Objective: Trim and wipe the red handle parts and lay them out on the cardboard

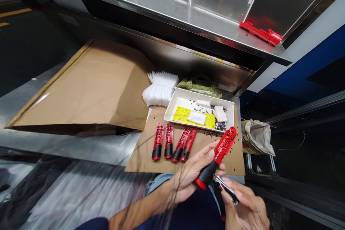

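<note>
My left hand (192,176) is wrapped round a red-and-black plastic tool housing (223,145), holding it tilted with its ribbed inner side up. In my right hand (245,203) is a small shiny metal tool (226,188) that looks like nail clippers, pinched between thumb and fingers. Its tip meets the lower side of the housing near the black grip; the exact contact is hidden. Several similar housings (158,142) lie in a row on the cardboard sheet (142,158) left of my hands, one with its smooth outer side up.
Behind the housings stands a white tray (168,109) with small black parts, white pads and a yellow label. A stack of white foam sheets (160,90), a large carton (88,90) and a green pouch (201,85) are nearby. Another red housing (261,34) rests on the metal shelf.
</note>
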